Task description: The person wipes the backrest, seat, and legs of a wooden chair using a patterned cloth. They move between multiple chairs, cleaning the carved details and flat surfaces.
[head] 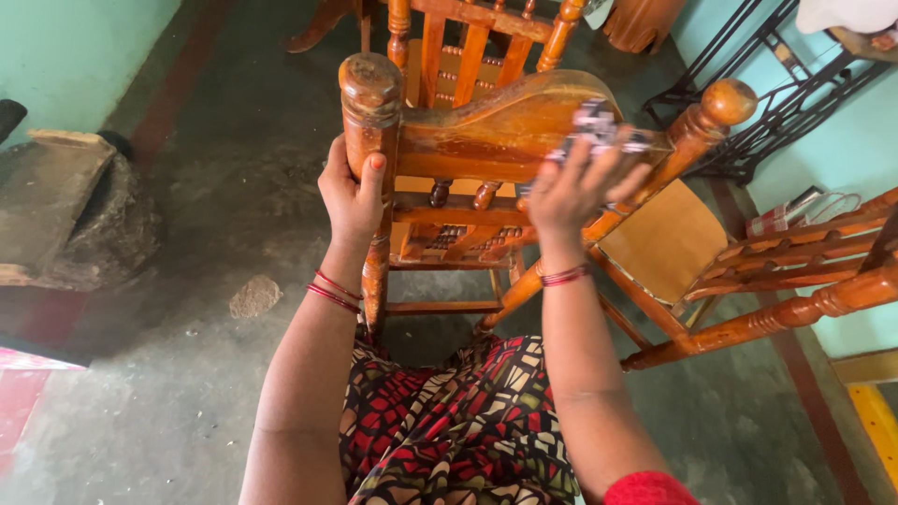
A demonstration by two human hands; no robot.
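A glossy brown wooden chair (486, 131) with turned posts stands in front of me, its curved top rail facing up. My left hand (352, 198) grips the chair's left post just below the rounded knob. My right hand (575, 187) presses a crumpled grey-and-white cloth (599, 126) against the top rail near the right post. Both wrists wear thin red bangles. My patterned red, black and cream dress shows at the bottom.
A second wooden chair (795, 271) lies tilted at the right, with a tan seat panel (659, 238). A black metal sewing-machine stand (776, 84) is at the top right. A stone block (56, 201) sits left on the grey concrete floor (206, 374).
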